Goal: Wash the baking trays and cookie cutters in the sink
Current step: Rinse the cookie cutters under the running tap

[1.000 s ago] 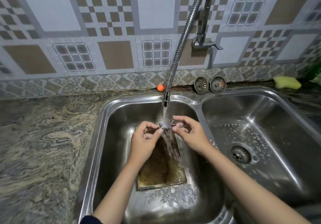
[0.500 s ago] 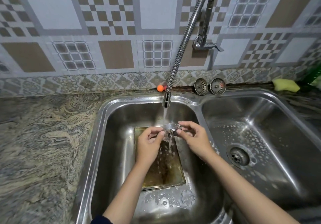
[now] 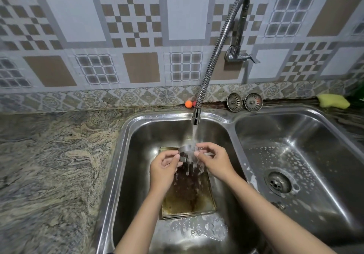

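A small metal cookie cutter (image 3: 185, 151) is held under the running water from the flexible tap (image 3: 196, 115), above the left sink basin (image 3: 137, 135). My left hand (image 3: 163, 169) pinches its left side and my right hand (image 3: 213, 160) pinches its right side. Water splashes off the cutter onto a stained, rust-brown baking tray (image 3: 187, 200) lying flat on the basin floor. Soap foam (image 3: 199, 227) sits in front of the tray.
The right basin (image 3: 325, 155) holds soap suds around its drain (image 3: 277, 181). Two metal strainer plugs (image 3: 244, 102) lean at the back wall. A yellow sponge (image 3: 332, 100) lies at the far right and an orange ball (image 3: 188, 104) behind the tap. Granite counter (image 3: 49, 165) spreads left.
Both hands have kept the cutter under the stream, turning it a little; the view has shifted slightly.
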A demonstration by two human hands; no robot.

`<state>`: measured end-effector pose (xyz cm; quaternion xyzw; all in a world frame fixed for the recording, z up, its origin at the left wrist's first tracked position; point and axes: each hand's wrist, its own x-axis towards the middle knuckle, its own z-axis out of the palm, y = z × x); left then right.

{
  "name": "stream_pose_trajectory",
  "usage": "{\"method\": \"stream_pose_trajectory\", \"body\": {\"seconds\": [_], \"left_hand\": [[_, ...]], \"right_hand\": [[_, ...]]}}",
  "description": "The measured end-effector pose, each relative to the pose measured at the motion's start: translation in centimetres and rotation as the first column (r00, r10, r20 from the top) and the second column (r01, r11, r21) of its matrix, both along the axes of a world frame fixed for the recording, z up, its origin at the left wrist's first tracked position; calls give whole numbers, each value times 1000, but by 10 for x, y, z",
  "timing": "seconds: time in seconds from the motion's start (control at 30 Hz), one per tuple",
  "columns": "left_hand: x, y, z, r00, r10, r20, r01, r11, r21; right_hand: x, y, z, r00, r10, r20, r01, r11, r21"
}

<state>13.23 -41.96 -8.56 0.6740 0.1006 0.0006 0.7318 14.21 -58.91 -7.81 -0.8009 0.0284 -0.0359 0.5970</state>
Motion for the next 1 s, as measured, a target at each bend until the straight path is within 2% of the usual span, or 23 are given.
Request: {"method": "stream_pose_trajectory", "body": {"seconds": [0.33, 0.53, 0.67, 0.77, 0.83, 0.93, 1.0], "left_hand": [[9, -18, 10, 997, -72, -35, 72, 997, -19], [7, -11, 10, 997, -73, -19, 73, 997, -1], [2, -1, 12, 999, -32, -10, 32, 999, 10], [-4, 3, 11, 1000, -10, -15, 11, 999, 34], [-7, 0, 6, 999, -14, -30, 16, 998, 60], [-18, -15, -7, 989, -124, -79, 135, 978, 158], [-29, -30, -18, 947, -298, -122, 322, 901, 292]], "right_hand": [[2, -17, 2, 994, -73, -76, 82, 988, 128], [-1, -15, 6, 995, -67, -70, 73, 994, 86], [-2, -4, 8, 995, -2, -99, 11, 996, 85], [-4, -1, 13, 998, 14, -69, -13, 1000, 20], [-6, -6, 19, 999, -5, -50, 7, 999, 38], [-15, -30, 31, 996, -77, -39, 81, 993, 85], [-26, -54, 39, 991, -129, -27, 132, 982, 136]]}}
